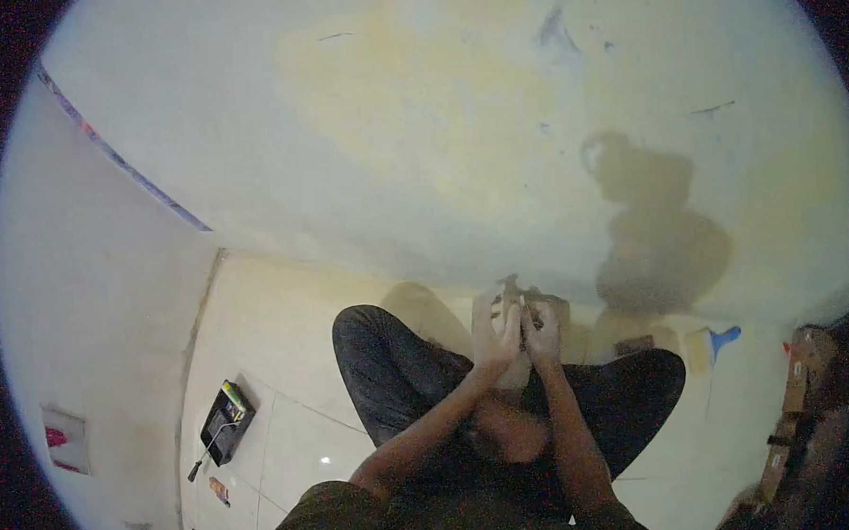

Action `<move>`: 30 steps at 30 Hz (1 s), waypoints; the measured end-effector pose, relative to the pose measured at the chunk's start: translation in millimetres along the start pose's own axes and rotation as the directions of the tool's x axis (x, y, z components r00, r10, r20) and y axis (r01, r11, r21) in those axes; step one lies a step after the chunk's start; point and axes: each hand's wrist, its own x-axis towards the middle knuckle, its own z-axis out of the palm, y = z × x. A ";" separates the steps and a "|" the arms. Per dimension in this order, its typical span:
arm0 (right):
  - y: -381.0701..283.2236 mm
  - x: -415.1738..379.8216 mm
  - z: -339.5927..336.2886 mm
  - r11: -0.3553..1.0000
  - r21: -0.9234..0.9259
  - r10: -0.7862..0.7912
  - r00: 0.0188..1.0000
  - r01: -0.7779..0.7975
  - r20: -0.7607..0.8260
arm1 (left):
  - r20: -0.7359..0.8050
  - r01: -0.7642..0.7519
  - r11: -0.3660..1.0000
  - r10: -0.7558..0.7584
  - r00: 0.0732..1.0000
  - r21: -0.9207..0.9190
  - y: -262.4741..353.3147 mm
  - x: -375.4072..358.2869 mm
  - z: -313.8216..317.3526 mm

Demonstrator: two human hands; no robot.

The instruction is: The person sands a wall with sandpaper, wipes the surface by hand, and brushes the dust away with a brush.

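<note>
Both hands are raised close together in front of my crossed legs, near the foot of the wall. My left hand (494, 336) is closed, fingers pointing at the wall and thumb toward the other hand. Right beside it, my right hand (543, 334) has bent fingers at a small dark thing (511, 284) that shows at the fingertips; I cannot tell what it is. A brown flat block (634, 346) lies by my right knee. Past it is a wide brush-like tool (712, 344) with a blue handle and a yellowish flat end.
The pale wall (418, 123) has yellowish patches and scuffs. On the tiled floor at left sits a black paint tray (219, 446) with a roller (230, 406) in it, and a small orange packet (219, 491) nearby. Taped cardboard (797, 372) stands at right.
</note>
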 end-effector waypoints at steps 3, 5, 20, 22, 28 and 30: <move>8.8 6.7 2.2 0.997 0.080 -0.024 1.000 0.022 0.018 | 0.081 0.194 0.968 -0.183 0.980 -0.158 -11.6 -23.5 6.7; 30.5 12.2 12.7 0.988 -0.024 -0.154 0.987 0.154 -0.038 | 0.134 0.289 0.938 -0.267 0.954 -0.190 -32.3 -27.7 15.6; -30.7 -10.6 11.0 0.997 -0.052 -0.050 0.998 0.052 0.027 | 0.041 0.188 0.981 -0.186 0.982 -0.057 -73.3 -20.1 6.0; -43.0 -14.0 9.7 0.973 -0.179 -0.156 0.987 0.146 -0.038 | -0.048 0.068 0.997 -0.067 0.997 0.027 -71.1 -3.8 -8.5; -106.2 12.9 -36.7 0.562 -0.511 -0.799 0.588 0.651 -0.129 | -0.426 -0.076 0.996 0.053 0.903 -0.037 34.9 97.6 -91.2; -126.3 45.0 -49.8 0.571 -0.396 -0.821 0.504 0.719 -0.268 | -0.510 -0.302 0.953 0.258 0.821 -0.003 56.0 135.7 -114.6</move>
